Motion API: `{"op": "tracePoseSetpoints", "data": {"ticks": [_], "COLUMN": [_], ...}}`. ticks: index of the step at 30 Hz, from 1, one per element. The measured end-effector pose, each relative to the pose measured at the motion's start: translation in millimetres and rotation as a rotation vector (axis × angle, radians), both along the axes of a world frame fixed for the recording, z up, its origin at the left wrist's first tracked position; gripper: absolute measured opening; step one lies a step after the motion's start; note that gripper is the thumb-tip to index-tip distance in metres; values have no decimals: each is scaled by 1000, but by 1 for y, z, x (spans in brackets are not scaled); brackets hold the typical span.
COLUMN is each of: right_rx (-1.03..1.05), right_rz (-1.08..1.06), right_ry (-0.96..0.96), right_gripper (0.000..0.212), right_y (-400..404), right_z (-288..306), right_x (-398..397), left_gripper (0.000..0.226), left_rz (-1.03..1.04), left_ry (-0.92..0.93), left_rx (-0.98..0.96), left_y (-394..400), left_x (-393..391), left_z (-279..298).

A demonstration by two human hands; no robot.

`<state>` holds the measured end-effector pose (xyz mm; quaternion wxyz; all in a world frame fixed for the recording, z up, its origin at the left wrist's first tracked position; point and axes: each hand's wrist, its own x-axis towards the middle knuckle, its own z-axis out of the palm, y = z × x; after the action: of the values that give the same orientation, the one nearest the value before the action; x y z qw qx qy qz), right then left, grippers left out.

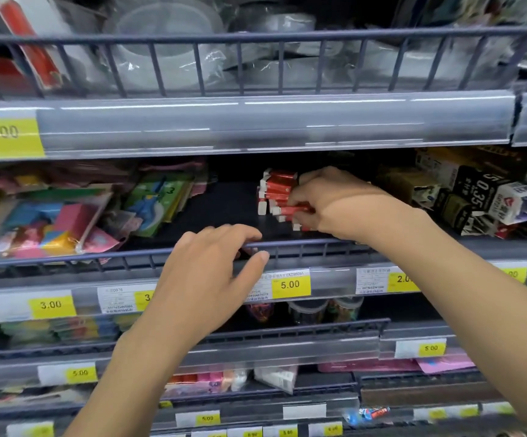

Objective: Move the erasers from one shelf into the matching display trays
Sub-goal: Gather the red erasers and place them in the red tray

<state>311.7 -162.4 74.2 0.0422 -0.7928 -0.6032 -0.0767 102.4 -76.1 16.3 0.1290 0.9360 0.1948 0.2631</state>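
Note:
A small pile of red-and-white erasers [275, 188] sits on the dark middle shelf [211, 212], right of centre. My right hand [328, 201] reaches in over the wire rail and is closed on several of these erasers at the pile's right side. My left hand [214, 272] rests on the shelf's wire front rail [303, 244], fingers spread over it and holding nothing. No display tray is clearly visible.
Colourful packets [50, 219] fill the shelf's left part; black and white boxes [483, 190] crowd its right. Yellow price tags [290, 284] line the shelf edges. Clear tape rolls [167, 55] sit on the shelf above, more stationery on the shelves below.

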Motion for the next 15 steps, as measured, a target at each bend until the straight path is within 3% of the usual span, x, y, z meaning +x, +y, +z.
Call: {"op": "tracePoseSetpoints", "data": {"ticks": [2, 5, 7, 10, 13, 15], "right_rx": [101, 350, 414, 415, 453, 484], "right_rz": [4, 100, 203, 313, 323, 238], "right_ry": [79, 586, 783, 872, 961, 913], "right_gripper": [25, 12, 17, 15, 14, 11], "right_y": [-5, -15, -22, -25, -22, -20], "right_z": [1, 3, 5, 5, 4, 3], "right_x": [2, -7, -15, -24, -25, -20], "left_gripper": [48, 49, 37, 16, 20, 27], "left_rz": [10, 38, 39, 18, 5, 12], "left_ry": [-73, -221, -296, -379, -445, -470], "left_rx": [-103, -260, -347, -369, -384, -415], "left_y": [1, 2, 0, -4, -5, -3], "left_x": [2, 7, 14, 23, 29, 31], "left_z": [0, 4, 11, 23, 25, 23]}}
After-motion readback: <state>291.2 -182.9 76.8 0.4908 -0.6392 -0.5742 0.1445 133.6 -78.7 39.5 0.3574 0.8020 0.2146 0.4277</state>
